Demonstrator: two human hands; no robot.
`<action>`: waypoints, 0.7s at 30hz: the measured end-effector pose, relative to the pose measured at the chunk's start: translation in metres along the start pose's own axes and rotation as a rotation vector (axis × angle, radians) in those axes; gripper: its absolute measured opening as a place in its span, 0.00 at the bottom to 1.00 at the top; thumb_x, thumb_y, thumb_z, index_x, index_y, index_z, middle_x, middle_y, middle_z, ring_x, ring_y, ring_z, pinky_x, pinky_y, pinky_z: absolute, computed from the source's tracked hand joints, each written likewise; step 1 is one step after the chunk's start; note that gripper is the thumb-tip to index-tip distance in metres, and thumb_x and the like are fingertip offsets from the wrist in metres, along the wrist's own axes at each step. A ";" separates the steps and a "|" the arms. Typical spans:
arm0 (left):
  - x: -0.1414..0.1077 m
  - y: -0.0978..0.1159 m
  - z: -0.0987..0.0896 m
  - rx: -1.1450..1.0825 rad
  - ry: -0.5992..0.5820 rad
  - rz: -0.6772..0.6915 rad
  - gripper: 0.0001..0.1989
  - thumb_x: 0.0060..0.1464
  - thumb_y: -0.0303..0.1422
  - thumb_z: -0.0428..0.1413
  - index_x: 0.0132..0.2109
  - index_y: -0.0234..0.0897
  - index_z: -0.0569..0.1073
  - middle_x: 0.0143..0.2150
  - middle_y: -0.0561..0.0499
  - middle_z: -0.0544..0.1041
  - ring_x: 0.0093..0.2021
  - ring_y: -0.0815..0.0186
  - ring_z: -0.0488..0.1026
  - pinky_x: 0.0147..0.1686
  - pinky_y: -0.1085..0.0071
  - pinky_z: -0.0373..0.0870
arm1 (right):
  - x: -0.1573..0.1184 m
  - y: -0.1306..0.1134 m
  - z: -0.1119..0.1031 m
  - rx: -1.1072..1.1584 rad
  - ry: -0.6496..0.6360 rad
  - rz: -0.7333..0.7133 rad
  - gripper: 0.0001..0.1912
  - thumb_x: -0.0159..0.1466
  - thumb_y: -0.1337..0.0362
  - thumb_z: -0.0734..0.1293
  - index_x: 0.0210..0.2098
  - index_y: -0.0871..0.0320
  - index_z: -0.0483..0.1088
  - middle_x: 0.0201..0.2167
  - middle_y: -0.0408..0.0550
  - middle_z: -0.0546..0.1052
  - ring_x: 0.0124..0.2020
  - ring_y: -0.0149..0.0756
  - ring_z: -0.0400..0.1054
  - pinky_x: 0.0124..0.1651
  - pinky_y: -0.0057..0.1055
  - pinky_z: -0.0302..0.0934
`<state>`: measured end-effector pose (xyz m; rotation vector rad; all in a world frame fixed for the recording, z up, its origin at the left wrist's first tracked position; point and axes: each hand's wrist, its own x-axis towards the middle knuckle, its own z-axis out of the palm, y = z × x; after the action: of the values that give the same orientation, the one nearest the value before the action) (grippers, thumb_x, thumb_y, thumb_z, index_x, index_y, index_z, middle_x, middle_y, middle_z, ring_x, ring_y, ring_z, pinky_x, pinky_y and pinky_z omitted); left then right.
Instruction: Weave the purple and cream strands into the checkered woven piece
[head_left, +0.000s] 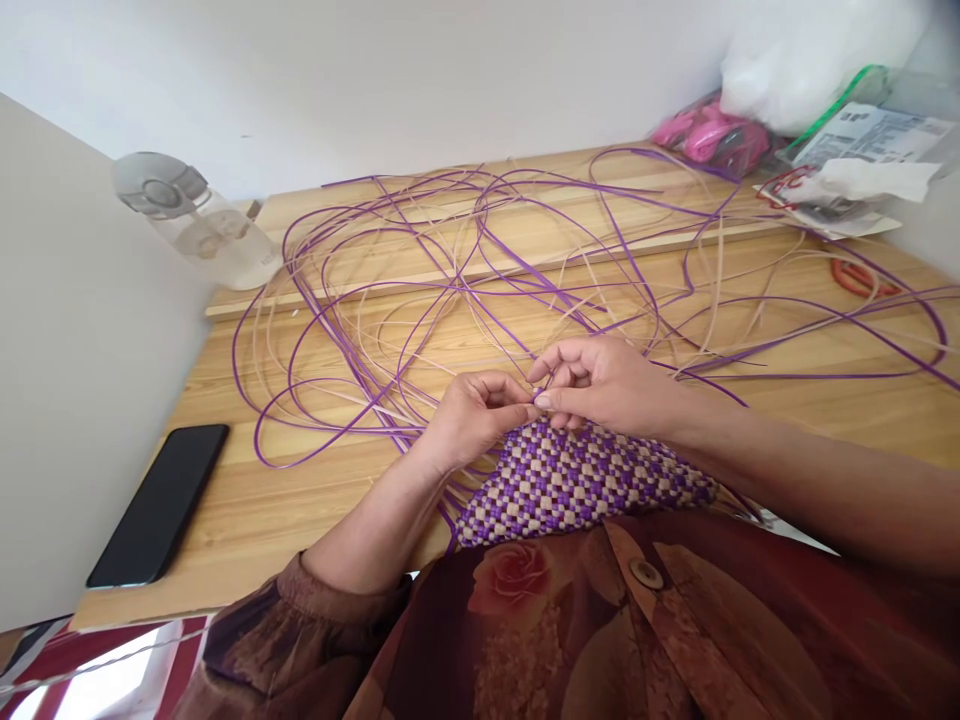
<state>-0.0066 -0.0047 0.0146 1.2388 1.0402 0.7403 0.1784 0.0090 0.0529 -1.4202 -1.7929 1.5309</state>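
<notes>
Hands (472, 415) pinch checkered weaving's (577, 475) far edge (near edge behind shirt (570, 630)).

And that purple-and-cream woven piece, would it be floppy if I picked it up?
The woven piece would probably bend yet keep some shape, because its weave looks tight. It's likely light, since the strands look thin. Lifting it might drag some loose strands along, as several seem to trail from its edge.
</notes>
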 end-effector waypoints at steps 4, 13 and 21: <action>0.001 -0.003 0.001 0.042 0.024 -0.003 0.12 0.43 0.39 0.63 0.28 0.34 0.72 0.19 0.58 0.66 0.18 0.77 0.56 0.18 0.76 0.48 | 0.000 -0.004 0.002 -0.145 -0.036 -0.025 0.12 0.59 0.65 0.66 0.42 0.61 0.70 0.23 0.46 0.77 0.23 0.31 0.72 0.25 0.23 0.62; 0.003 -0.006 0.004 -0.106 0.065 -0.094 0.12 0.40 0.36 0.64 0.27 0.35 0.70 0.18 0.59 0.64 0.17 0.77 0.56 0.19 0.77 0.48 | 0.006 -0.027 0.003 -0.902 0.138 -0.344 0.07 0.59 0.66 0.63 0.29 0.59 0.73 0.29 0.47 0.76 0.31 0.33 0.66 0.32 0.29 0.50; -0.001 -0.001 0.005 -0.063 0.082 -0.099 0.12 0.42 0.37 0.63 0.27 0.35 0.69 0.18 0.59 0.65 0.17 0.77 0.57 0.19 0.77 0.49 | -0.002 -0.028 -0.009 -0.683 -0.012 -0.279 0.12 0.61 0.68 0.62 0.39 0.57 0.76 0.33 0.42 0.79 0.32 0.29 0.70 0.34 0.25 0.56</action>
<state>-0.0019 -0.0075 0.0140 1.1026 1.1289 0.7473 0.1741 0.0150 0.0818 -1.3333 -2.5346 0.8139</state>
